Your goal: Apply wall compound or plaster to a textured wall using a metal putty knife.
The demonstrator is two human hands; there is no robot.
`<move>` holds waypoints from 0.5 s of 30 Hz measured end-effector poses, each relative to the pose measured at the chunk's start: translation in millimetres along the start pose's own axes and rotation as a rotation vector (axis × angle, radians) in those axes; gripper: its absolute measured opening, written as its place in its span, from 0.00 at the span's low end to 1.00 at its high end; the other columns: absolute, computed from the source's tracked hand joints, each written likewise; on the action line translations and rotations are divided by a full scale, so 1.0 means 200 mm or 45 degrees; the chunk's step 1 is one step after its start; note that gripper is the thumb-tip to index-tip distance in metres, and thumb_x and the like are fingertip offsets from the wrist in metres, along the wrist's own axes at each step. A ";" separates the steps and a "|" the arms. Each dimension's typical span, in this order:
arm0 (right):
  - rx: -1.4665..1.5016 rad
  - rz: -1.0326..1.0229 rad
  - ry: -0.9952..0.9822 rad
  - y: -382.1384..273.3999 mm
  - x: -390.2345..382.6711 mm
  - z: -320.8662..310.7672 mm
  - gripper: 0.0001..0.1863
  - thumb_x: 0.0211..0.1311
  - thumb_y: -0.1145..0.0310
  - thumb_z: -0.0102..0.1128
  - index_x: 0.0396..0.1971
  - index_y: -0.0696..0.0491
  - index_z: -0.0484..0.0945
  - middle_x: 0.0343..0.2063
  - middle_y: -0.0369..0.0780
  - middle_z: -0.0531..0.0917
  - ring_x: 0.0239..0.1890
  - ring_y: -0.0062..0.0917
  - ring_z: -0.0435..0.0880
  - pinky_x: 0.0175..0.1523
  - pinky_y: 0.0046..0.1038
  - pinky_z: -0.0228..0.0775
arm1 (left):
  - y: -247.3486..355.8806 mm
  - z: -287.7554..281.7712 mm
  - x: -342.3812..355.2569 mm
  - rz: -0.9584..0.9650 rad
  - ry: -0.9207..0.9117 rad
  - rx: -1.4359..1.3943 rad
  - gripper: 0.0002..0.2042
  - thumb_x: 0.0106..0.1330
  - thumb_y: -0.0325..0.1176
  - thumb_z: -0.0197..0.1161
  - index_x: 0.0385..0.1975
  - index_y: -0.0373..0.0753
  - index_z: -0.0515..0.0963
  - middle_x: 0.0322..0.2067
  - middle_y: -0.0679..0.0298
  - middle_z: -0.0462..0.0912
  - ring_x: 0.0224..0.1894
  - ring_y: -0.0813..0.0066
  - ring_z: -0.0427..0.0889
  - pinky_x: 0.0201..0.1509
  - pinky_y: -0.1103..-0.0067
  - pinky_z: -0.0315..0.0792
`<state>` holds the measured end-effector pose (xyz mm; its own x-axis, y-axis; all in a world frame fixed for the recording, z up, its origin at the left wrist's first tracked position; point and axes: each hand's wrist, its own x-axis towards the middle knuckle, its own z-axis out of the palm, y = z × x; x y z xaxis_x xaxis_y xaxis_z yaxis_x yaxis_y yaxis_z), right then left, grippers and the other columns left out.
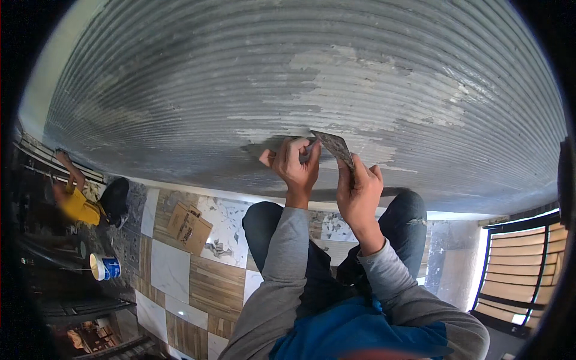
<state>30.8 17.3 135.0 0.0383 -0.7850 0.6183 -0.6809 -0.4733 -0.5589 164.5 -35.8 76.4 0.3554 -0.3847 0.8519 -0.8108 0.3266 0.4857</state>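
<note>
A grey ribbed wall (198,114) fills the space in front of me, with pale patches (354,90) where its grey coat is gone. My right hand (361,195) is closed around a scraper (336,147), whose flat, smeared blade slants up to the left, its tip at the wall. Just left of that tip, my left hand (295,167) is curled, thumb and forefinger drawn together near the wall; anything between them is too small to make out. Its little finger sticks out to the left.
Light flakes (225,231) litter the tiled floor beside a flattened cardboard box (189,228). At left, another person in a yellow shirt (81,207) crouches by the wall, near a white-and-blue bucket (105,267). A barred window (519,270) is at right.
</note>
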 end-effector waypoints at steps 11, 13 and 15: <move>-0.048 -0.090 0.039 -0.03 0.02 0.05 0.07 0.59 0.75 0.59 0.38 0.53 0.79 0.21 0.39 0.80 0.18 0.32 0.75 0.33 0.30 0.57 | -0.02 0.03 0.00 0.081 0.108 -0.097 0.12 0.54 0.45 0.73 0.26 0.50 0.75 0.15 0.77 0.67 0.18 0.78 0.67 0.42 0.72 0.49; -0.133 -0.036 0.071 0.03 -0.03 0.01 0.06 0.58 0.76 0.59 0.36 0.54 0.79 0.18 0.38 0.78 0.17 0.32 0.73 0.32 0.30 0.56 | -0.02 0.02 -0.01 0.085 0.096 -0.055 0.12 0.54 0.45 0.73 0.25 0.51 0.75 0.14 0.78 0.67 0.18 0.79 0.67 0.42 0.73 0.49; -0.136 0.010 0.101 0.10 -0.07 -0.05 0.05 0.59 0.77 0.59 0.35 0.55 0.79 0.15 0.39 0.77 0.17 0.33 0.73 0.32 0.30 0.56 | -0.01 0.02 0.01 0.074 0.082 -0.017 0.12 0.54 0.45 0.73 0.25 0.51 0.75 0.14 0.78 0.66 0.18 0.80 0.66 0.42 0.73 0.49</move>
<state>8.9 22.1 120.8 -0.0226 -0.7524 0.6583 -0.7554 -0.4185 -0.5043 164.1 -40.5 76.0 0.3372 -0.3084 0.8895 -0.8248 0.3586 0.4371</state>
